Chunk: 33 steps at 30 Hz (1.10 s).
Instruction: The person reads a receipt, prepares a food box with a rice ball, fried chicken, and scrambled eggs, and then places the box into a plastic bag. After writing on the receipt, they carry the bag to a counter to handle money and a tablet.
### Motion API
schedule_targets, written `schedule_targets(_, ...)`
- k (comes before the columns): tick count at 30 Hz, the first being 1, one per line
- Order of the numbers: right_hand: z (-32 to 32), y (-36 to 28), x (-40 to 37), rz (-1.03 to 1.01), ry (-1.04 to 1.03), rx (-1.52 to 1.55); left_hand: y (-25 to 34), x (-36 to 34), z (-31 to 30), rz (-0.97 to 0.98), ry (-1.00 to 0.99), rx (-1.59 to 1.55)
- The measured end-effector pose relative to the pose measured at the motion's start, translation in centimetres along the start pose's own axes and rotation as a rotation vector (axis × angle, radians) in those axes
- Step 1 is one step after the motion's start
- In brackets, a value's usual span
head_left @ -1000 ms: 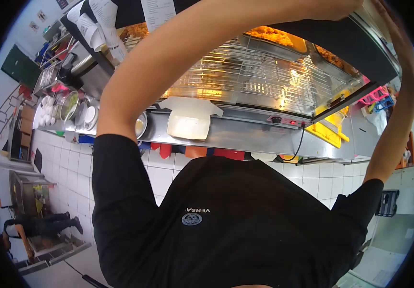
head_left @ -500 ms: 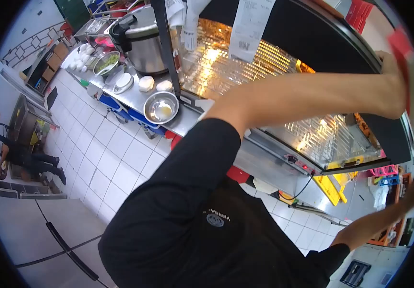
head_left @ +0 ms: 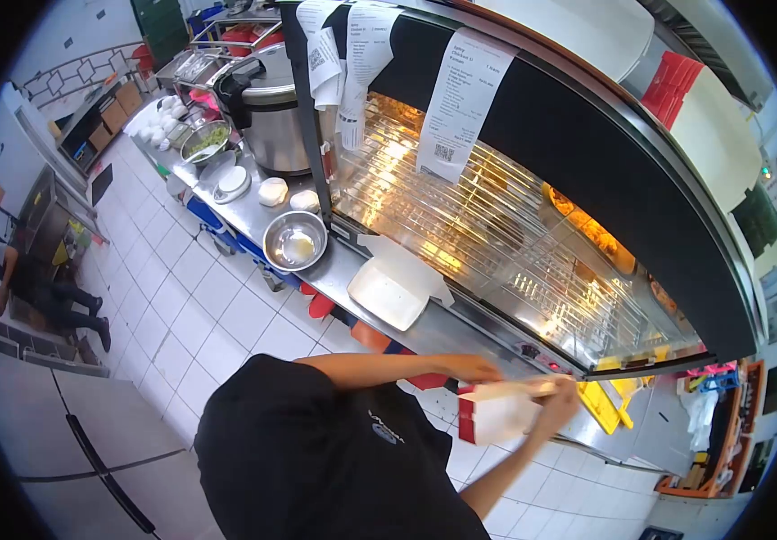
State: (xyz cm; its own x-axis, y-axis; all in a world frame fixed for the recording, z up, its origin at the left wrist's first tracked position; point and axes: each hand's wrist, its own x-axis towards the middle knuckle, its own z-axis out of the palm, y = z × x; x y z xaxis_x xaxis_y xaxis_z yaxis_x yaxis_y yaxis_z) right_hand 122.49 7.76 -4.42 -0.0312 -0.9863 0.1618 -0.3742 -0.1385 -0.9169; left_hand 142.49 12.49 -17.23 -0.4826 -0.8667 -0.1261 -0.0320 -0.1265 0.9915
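Observation:
A white carton with a red side (head_left: 496, 418) is held in front of my body, over the counter's near edge. My left hand (head_left: 474, 367) has its fingers closed at the carton's upper edge, partly blurred. My right hand (head_left: 558, 405) grips the carton's far right end. An opened white carton (head_left: 388, 292) lies on the steel counter (head_left: 456, 340), between a metal bowl (head_left: 295, 241) and the hands.
Behind the counter stands a lit glass warmer (head_left: 496, 216) hung with paper receipts (head_left: 465, 99). Red-edged white cartons (head_left: 704, 135) rest on top of it. A large steel cooker (head_left: 276, 126) is at left. Yellow trays (head_left: 600, 407) lie at right. Another person (head_left: 37, 279) stands far left.
Both hands have come down from the upper right to in front of my body, now with a carton between them. The opened carton on the counter has come into view. The camera view has shifted.

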Motion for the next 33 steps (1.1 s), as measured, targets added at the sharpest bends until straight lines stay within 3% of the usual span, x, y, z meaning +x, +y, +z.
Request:
schedule_targets(1,2.8,1.6,-0.8,-0.038,-0.007,-0.033,-4.5,-1.8,0.2,0.019,0.139,0.128)
schedule_targets(2,5.5,3.0,-1.3,-0.079,-0.010,-0.059,-4.4,-4.9,-0.2,-0.229,0.117,0.203)
schedule_targets(4,9.3,4.8,-2.0,-0.083,-0.071,-0.162,-12.0,-9.5,-0.3,-0.226,0.242,0.180)
schedule_targets(5,11.2,5.8,-1.7,-0.082,-0.075,-0.148,-13.0,-12.0,0.1,-0.192,0.404,0.217)
schedule_targets(6,12.9,6.9,-1.7,0.011,-0.120,-0.052,-13.7,-14.2,0.2,-0.160,0.562,0.253)
schedule_targets(7,14.1,7.0,-1.6,0.102,-0.165,0.044,-13.7,-15.8,-0.2,-0.168,0.565,0.263)
schedule_targets(9,16.1,6.2,-0.9,0.134,-0.223,0.100,-13.4,-19.1,-1.0,-0.369,0.779,0.008)
schedule_targets(10,16.9,5.6,-0.5,0.158,-0.276,0.144,-12.9,-20.6,-1.5,-0.375,0.774,0.022)
schedule_targets(13,18.5,4.6,-0.7,0.126,-0.305,0.134,-10.8,-23.8,-3.2,-0.339,1.001,-0.296)
schedule_targets(16,18.1,1.6,-2.1,0.109,-0.309,0.131,-8.4,-26.4,-5.2,-0.468,1.004,-0.276)
schedule_targets(18,18.1,1.2,-3.8,0.119,-0.288,0.134,-10.7,-28.1,-6.4,-0.509,0.962,-0.153)
schedule_targets(20,17.7,2.0,-5.5,0.058,-0.205,0.173,-14.9,-30.3,-7.3,-0.484,0.946,0.323)
schedule_targets(22,16.8,3.0,-8.1,0.041,-0.129,0.065,-17.8,-34.2,-7.4,-0.477,0.780,0.418)
schedule_targets(24,15.5,3.8,-11.7,0.053,-0.154,-0.157,-16.7,-39.4,-6.9,-0.786,0.431,0.628)
schedule_targets(25,14.6,7.0,-14.4,-0.074,-0.200,-0.318,-16.2,-42.2,-6.8,-0.850,0.232,0.694)
schedule_targets(26,12.9,9.6,-17.8,-0.082,-0.359,-0.447,-23.3,-46.8,-6.4,-0.642,0.228,0.581)
schedule_targets(27,11.1,14.1,-22.3,-0.139,-0.486,-0.596,-19.9,-47.9,-6.1,-0.749,0.160,0.470)
schedule_targets(28,9.6,17.0,-27.0,-0.042,-0.722,-1.003,-18.8,-48.9,-6.3,-0.683,0.143,0.377)
schedule_targets(29,7.6,18.6,-31.9,0.055,-0.949,-1.199,-18.3,-49.3,-6.9,-0.616,0.133,0.328)
schedule_targets(30,6.8,18.8,-35.4,0.183,-1.080,-1.194,-17.9,-49.7,-7.2,-0.574,0.112,0.300)
schedule_targets(33,7.5,19.2,-39.6,0.332,-1.137,-1.013,-17.5,-50.7,-7.4,-0.527,0.047,0.269)
